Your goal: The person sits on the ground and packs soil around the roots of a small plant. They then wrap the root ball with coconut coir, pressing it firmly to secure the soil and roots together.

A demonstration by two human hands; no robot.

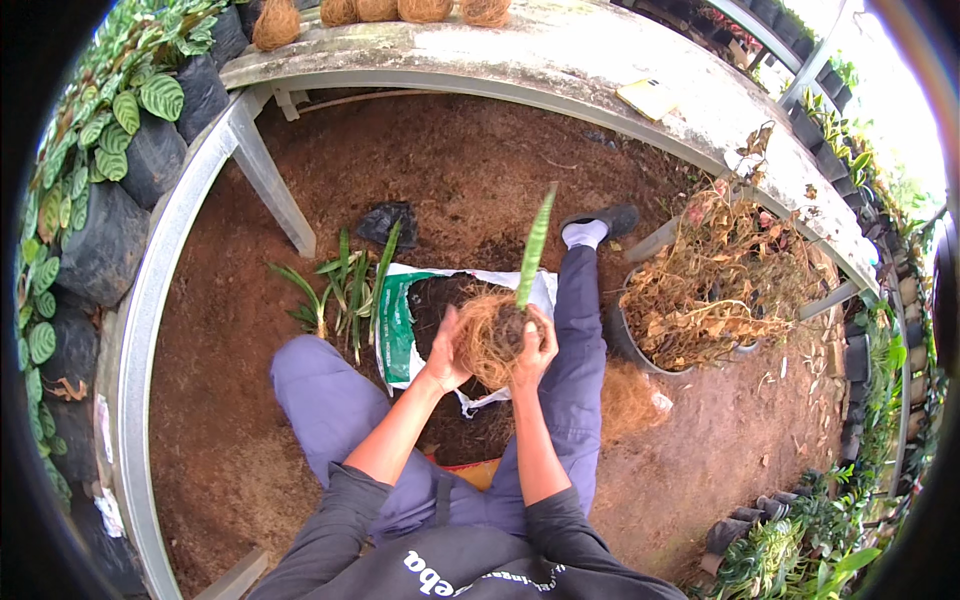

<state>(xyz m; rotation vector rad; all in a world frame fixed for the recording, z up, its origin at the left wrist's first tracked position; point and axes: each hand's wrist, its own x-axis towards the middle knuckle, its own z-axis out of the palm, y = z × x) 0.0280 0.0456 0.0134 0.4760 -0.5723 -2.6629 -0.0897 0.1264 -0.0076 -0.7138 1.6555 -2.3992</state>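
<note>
My left hand (448,352) presses the left side of a bundle of brown coir fibre (480,341). On its other side my right hand (536,345) grips a dark soil ball (510,330) against the fibre. From that ball a single long green leaf (534,251) stands up, banded like a snake plant. Beneath both hands lies an opened white and green plastic sack (397,330) with dark potting soil (431,300) on it. Several uprooted green plants (352,292) lie on the ground left of the sack. The fingertips behind the bundle are partly hidden.
A black pot (626,337) of dried plants stands at right, with loose coir fibre (630,405) near my leg. A black plastic bag (388,223) lies beyond the sack. A bench (450,56) curves across the far side, bearing coir balls (276,24). Potted plants line both sides.
</note>
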